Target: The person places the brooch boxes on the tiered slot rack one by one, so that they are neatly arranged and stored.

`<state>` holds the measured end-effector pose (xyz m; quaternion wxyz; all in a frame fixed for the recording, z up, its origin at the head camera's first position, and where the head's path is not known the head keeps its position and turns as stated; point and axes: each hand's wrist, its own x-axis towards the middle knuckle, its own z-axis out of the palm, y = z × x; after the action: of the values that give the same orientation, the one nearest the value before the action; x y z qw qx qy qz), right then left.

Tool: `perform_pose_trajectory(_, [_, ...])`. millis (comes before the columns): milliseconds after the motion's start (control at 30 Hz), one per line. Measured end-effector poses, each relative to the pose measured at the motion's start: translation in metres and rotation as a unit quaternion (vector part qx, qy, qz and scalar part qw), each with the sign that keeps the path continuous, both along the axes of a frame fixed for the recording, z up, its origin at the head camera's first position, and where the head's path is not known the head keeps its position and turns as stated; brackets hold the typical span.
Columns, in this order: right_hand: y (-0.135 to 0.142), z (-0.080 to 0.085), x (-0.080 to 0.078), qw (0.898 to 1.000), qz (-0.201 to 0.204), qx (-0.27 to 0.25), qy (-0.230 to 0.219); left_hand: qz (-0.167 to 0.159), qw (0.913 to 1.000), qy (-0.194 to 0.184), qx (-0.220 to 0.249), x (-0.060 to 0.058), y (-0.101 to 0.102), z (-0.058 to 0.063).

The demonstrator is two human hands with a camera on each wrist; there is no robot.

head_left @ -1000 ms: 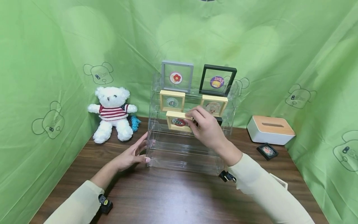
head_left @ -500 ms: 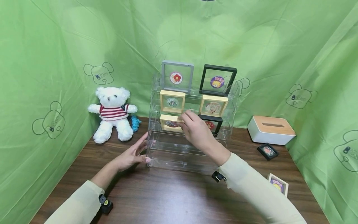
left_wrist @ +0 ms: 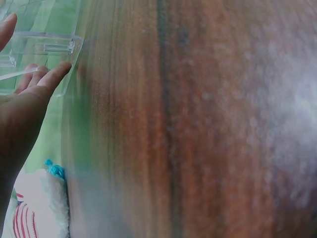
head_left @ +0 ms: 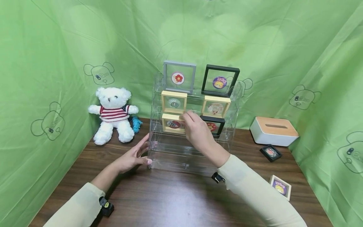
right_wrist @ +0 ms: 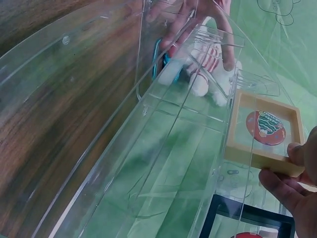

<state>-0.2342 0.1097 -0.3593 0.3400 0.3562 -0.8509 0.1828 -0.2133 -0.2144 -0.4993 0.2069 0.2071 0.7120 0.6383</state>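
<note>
A clear acrylic tiered display rack (head_left: 170, 165) stands on the wooden table. My right hand (head_left: 198, 130) pinches the right side of a small pale-yellow picture frame (right_wrist: 267, 130) with a red round badge, at the left of the third tier from the top. In the right wrist view, the thumb and fingers grip its corner. My left hand (head_left: 131, 159) rests against the rack's left side, fingers straight and spread. A black frame (head_left: 213, 126) stands right of my right hand. Two yellow frames, left (head_left: 174, 102) and right (head_left: 216, 107), occupy the tier above.
On the top tier stand a grey frame (head_left: 179, 77) and a black frame (head_left: 220, 81). Rightward lie another black frame (head_left: 270, 153), a pale wooden frame (head_left: 280, 187) and a tissue box (head_left: 273, 130). A white teddy bear (head_left: 114, 115) sits left, beside blue yarn (head_left: 136, 124).
My right hand has shifted left, carrying the yellow frame to the third tier's left end. The black frame to its right has come into fuller view. My left hand has stayed put.
</note>
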Motion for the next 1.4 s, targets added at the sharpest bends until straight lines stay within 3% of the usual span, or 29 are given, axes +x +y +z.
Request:
perform_pose_trajectory(567, [-0.0027, 0.0004, -0.0011, 0.999, -0.028, 0.016, 0.030, -0.003, 1.0000, 0.002, 0.009, -0.0011, -0.0010, -0.0024])
perform_pose_trajectory(1400, [0.0007, 0.0085, -0.0003, 1.000, -0.023, 0.016, 0.000, -0.003, 0.9999, 0.011, 0.002, -0.0018, -0.0017, -0.0035])
